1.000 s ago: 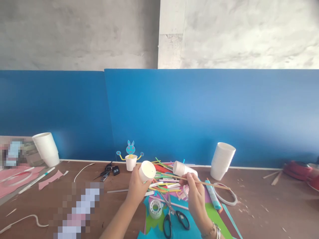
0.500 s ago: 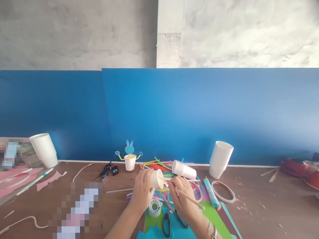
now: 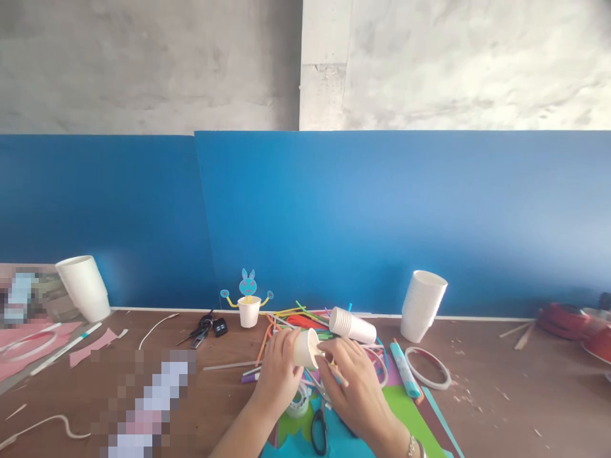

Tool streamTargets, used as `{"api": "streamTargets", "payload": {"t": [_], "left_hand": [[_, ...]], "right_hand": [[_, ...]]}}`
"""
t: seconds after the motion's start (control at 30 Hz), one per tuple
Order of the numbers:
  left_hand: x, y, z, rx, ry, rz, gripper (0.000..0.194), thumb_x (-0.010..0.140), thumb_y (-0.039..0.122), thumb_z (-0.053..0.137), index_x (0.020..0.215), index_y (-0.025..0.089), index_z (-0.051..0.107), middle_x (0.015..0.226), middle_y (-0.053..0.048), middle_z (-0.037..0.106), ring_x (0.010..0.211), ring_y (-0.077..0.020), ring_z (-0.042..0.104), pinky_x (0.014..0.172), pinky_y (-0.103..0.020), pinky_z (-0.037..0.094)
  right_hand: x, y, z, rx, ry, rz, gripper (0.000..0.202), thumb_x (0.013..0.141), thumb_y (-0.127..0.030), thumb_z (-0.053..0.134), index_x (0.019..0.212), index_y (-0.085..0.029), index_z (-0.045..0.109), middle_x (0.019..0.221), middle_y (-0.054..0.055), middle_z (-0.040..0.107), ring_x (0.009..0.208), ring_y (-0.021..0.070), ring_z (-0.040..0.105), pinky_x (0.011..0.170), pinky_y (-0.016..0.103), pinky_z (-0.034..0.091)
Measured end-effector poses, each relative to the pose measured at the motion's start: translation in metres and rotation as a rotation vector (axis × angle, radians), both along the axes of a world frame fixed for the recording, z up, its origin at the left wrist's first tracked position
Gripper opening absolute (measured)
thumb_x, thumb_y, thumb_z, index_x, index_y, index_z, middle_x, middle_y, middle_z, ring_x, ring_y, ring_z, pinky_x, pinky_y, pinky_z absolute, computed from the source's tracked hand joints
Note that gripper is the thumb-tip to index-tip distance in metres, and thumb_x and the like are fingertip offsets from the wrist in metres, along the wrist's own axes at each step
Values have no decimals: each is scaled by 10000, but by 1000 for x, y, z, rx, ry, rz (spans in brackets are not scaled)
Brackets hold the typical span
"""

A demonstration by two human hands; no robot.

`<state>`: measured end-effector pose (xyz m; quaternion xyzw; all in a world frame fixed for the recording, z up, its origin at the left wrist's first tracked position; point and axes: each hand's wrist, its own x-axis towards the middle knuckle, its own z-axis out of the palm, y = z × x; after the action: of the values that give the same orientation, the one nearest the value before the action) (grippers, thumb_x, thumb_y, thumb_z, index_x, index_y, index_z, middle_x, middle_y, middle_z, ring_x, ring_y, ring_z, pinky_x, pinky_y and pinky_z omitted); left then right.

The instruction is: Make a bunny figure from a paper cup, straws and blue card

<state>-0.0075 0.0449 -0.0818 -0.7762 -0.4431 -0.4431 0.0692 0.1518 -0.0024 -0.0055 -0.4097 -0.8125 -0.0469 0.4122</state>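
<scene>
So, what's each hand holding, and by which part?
Left hand: a cup, by its outer side. Right hand: a stick, near the cup's mouth; exact grip hidden.

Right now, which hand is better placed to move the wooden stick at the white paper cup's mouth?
Probably the right hand: it pinches the wooden stick near the mouth of the white paper cup, which the left hand grips.

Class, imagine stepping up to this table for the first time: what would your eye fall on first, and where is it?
Probably the broad blue panels behind the table. In front of them, left of centre, a blue paper rabbit stands up from a small white cup. Nearer, the left hand grips another tilted paper cup, while the right hand holds a thin stick at its mouth.
</scene>
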Motion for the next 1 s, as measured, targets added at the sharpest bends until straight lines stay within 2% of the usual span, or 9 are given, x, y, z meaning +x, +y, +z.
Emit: {"api": "streamTargets", "payload": {"t": [0.1, 0.17, 0.3, 0.4, 0.5, 0.57, 0.73, 0.87, 1.0], "left_hand": [[2, -2, -1, -1, -69, -51, 651, 693, -14, 468, 1300, 205, 384, 1192, -125, 519, 1172, -286, 469, 969, -506, 428], [3, -3, 1, -44, -158, -102, 630, 696, 11, 493, 1288, 210, 404, 1207, -125, 520, 1178, -289, 472, 981, -512, 414], [4, -6, 18, -338, -494, -190, 551, 717, 117, 581, 1240, 198, 430, 1169, -112, 578, 1093, -264, 554, 932, -441, 453], [5, -12, 36, -604, -721, -305, 565, 683, 201, 673, 1208, 199, 462, 1136, -89, 633, 1045, -247, 592, 898, -374, 471], [6, -16, 46, -782, -884, -431, 566, 653, 219, 712, 1180, 205, 506, 1082, -64, 669, 987, -226, 615, 863, -337, 477], [1, -15, 47, -851, -995, -483, 574, 635, 238, 738, 1168, 192, 532, 1054, -69, 676, 957, -227, 619, 841, -333, 478], [-29, 9, 43, -770, -1345, -498, 575, 631, 327, 743, 1146, 151, 556, 995, -92, 662, 911, -230, 619, 827, -348, 471], [-37, 19, 33, -608, -1128, -264, 650, 624, 299, 739, 1203, 168, 474, 1043, -92, 635, 939, -242, 610, 839, -361, 467], [-22, 9, 22, -393, -572, -183, 591, 644, 141, 655, 1201, 187, 464, 1189, -119, 570, 1122, -287, 535, 966, -443, 404]], "right_hand": [[-3, -2, 0, 66, -33, 63, 175, 919, -171, 434, 822, -205, 575, 712, 21, 575, 664, 179, 495, 618, 302, 363], [0, -1, -2, 20, -15, 98, 118, 897, -183, 479, 911, -214, 592, 756, 24, 595, 695, 182, 515, 639, 305, 396], [11, 7, -7, -92, 198, 116, 334, 882, -206, 450, 1215, -212, 475, 1112, 98, 582, 1029, 233, 534, 874, 376, 438], [13, 18, -11, -172, 271, 43, 372, 873, -169, 397, 1228, -214, 499, 1248, 107, 541, 1183, 255, 467, 973, 417, 384], [13, 27, -12, -435, 196, 121, 247, 898, -254, 414, 969, -194, 643, 915, 67, 668, 883, 223, 598, 762, 327, 460], [23, 32, -10, -641, 195, 172, 326, 919, -345, 411, 760, -178, 642, 653, 18, 622, 629, 163, 558, 582, 262, 414], [98, 45, -11, -1022, 252, 182, 439, 815, -506, 560, 550, -157, 586, 489, -6, 540, 476, 115, 452, 522, 256, 360], [134, 54, -15, -938, 734, 110, 412, 765, -570, 580, 858, -173, 642, 593, 4, 578, 599, 174, 554, 622, 308, 430], [97, 54, -16, -857, 900, 156, 336, 754, -502, 593, 859, -182, 589, 538, -65, 393, 511, 126, 428, 515, 262, 361]]}}
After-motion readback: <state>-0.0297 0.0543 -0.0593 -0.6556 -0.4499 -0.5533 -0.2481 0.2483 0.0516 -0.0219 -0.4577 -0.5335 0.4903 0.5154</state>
